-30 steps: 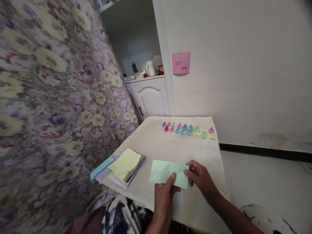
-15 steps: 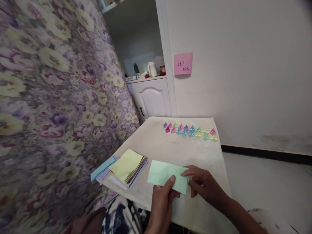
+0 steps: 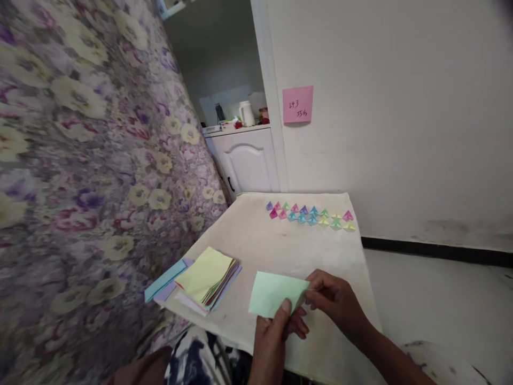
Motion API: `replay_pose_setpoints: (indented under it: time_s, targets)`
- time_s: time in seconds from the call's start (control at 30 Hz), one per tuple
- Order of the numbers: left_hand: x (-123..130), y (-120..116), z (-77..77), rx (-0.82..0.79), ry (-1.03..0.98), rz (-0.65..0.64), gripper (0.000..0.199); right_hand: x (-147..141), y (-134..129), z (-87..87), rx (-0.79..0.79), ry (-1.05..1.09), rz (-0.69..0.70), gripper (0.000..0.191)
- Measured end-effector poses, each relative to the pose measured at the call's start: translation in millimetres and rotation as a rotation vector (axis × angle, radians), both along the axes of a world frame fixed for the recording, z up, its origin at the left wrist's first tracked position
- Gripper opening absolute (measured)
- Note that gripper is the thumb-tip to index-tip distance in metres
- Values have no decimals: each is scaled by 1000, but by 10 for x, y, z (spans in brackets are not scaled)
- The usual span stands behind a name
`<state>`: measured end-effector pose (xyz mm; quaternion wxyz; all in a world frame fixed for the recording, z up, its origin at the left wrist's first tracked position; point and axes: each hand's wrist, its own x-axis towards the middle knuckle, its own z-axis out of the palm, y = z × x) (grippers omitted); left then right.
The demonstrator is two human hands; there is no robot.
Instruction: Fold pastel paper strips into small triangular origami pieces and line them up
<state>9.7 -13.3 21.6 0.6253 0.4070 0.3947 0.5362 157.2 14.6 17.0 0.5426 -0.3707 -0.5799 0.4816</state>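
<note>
A folded sheet of pale green paper (image 3: 274, 293) is held above the near part of the table. My left hand (image 3: 276, 326) grips its lower edge, thumb on top and fingers beneath. At the paper's right end, the thumb and forefinger of my right hand (image 3: 331, 297) pinch the edge, which bends up there. To the left lies a stack of coloured paper (image 3: 206, 272), a yellow sheet uppermost. Small folded paper pieces (image 3: 312, 219) in several colours stand in two rows toward the far side.
The table (image 3: 256, 251) has a cream cloth. Blue paper strips (image 3: 164, 280) lie at its left edge. A floral curtain (image 3: 100, 187) hangs on the left. Behind stand a white cabinet (image 3: 252, 163) with a white jug (image 3: 246, 114), and a wall bearing a pink note (image 3: 297, 104).
My right hand has gone from touching the paper's upper right corner to pinching its right end, which now bends upward. The paper sits slightly further right and its visible face looks shorter.
</note>
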Motion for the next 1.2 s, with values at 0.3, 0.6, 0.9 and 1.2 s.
replay_pose_setpoints:
  time_s: [0.3,0.6,0.9,1.2]
  targets:
    - [78,8,-74,3,132,108,30,-19,-18,-11,-38,-93,-82,16]
    - [98,-16,-20,-60,121,123,26,-29,-34,12,-90,37,-42,28]
    - [38,-13,-13,-62,27,68,19,63,1,24,-113,44,-46,25]
    - [54,2,-18,-122,171,15,21,164,120,-63,-228,-3,237,33]
